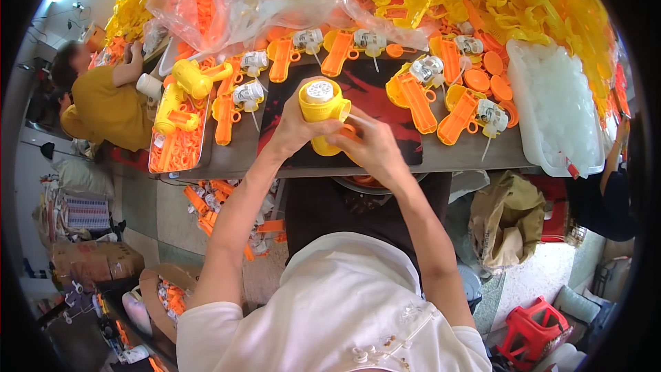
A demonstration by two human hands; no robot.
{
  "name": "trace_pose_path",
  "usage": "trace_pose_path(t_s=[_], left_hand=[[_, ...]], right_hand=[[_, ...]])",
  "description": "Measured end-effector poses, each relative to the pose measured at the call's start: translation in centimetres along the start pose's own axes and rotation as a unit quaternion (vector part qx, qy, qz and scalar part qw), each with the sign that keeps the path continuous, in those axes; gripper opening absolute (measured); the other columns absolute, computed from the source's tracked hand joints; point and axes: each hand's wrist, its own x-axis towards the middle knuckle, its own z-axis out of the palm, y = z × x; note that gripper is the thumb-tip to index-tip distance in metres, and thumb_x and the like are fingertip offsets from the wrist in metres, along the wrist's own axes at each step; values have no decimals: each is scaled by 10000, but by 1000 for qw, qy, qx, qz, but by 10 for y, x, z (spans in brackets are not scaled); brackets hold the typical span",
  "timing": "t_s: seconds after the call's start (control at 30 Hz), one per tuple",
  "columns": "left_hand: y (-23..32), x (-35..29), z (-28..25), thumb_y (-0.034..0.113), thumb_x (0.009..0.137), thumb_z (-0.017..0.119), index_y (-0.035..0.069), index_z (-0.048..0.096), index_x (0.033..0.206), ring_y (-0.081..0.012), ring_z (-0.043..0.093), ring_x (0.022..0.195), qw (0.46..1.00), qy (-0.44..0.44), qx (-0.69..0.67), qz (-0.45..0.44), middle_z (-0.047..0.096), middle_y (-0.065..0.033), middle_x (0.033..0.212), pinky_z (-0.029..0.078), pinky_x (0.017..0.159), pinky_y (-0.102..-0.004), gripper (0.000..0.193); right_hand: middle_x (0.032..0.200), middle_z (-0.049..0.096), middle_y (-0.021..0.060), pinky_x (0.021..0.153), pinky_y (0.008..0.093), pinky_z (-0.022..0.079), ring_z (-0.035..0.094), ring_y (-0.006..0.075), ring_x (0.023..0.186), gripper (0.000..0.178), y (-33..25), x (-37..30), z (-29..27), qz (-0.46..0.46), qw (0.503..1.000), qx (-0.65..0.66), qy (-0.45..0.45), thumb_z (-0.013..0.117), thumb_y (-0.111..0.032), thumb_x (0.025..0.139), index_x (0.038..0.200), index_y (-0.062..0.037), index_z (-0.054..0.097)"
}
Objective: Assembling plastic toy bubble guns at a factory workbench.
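Note:
Over the near edge of the table, my left hand (292,127) grips a yellow plastic toy gun body (323,111), its round end facing up. A white perforated disc (320,89) sits inside that end. My right hand (375,148) is closed at the lower right of the body, thumb and fingers bent against it. A thin whitish tube (361,118) shows beside these fingers; whether they hold it or an orange part under them is hard to make out. Beneath both hands lies a dark mat with a red pattern (382,89).
Orange half-shells with white mechanisms (416,103) lie around the mat. On the left, a white tray (200,155) bears yellow toy guns over orange pieces. A tub (527,134) of translucent parts stands right, below heaped yellow shells (551,7). A person in yellow (113,107) sits at left.

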Motion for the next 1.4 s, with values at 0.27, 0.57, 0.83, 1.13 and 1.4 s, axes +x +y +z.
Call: trace_pose_path(t_s=[0.27, 0.57, 0.83, 1.13, 1.4], left_hand=[[14, -7, 3, 135, 728, 872, 56, 474, 1255, -104, 588, 1012, 998, 10, 58, 24, 600, -27, 1106, 491, 917, -276, 664], [3, -8, 4, 161, 717, 884, 46, 463, 1230, -110, 578, 982, 993, 53, 97, 43, 593, -26, 1080, 493, 879, -283, 673], [13, -11, -3, 109, 732, 863, 72, 460, 1330, -127, 593, 1066, 1000, 3, 4, 5, 609, -32, 1159, 483, 947, -307, 722], [-4, -10, -23, 211, 720, 828, 41, 454, 1362, -215, 609, 1132, 976, -42, -200, -73, 602, -98, 1232, 502, 988, -402, 762], [2, -5, -20, 308, 727, 822, 46, 374, 1397, -288, 609, 1114, 942, -60, -328, -37, 567, -126, 1207, 508, 998, -499, 848]], right_hand=[[1000, 690, 136, 838, 310, 550, 693, 206, 926, 319, -20, -1, -5, -16, 997, 19, 72, 708, -108, 897, 1136, 52, 571], [977, 650, 153, 807, 330, 557, 672, 212, 890, 238, -13, 5, 13, -26, 992, -25, 119, 641, 1, 905, 1121, 43, 551], [978, 657, 153, 838, 330, 538, 663, 211, 940, 223, -20, 3, 6, 5, 994, -23, 105, 646, -40, 920, 1109, 37, 555], [1137, 651, 84, 997, 329, 435, 580, 158, 1117, 482, -43, 4, -32, 17, 984, 159, -81, 416, -375, 1061, 1299, 16, 568], [1112, 654, 64, 867, 270, 491, 610, 117, 1049, 412, -21, -7, -28, 83, 992, 93, -35, 576, -345, 1001, 1233, -5, 589]])
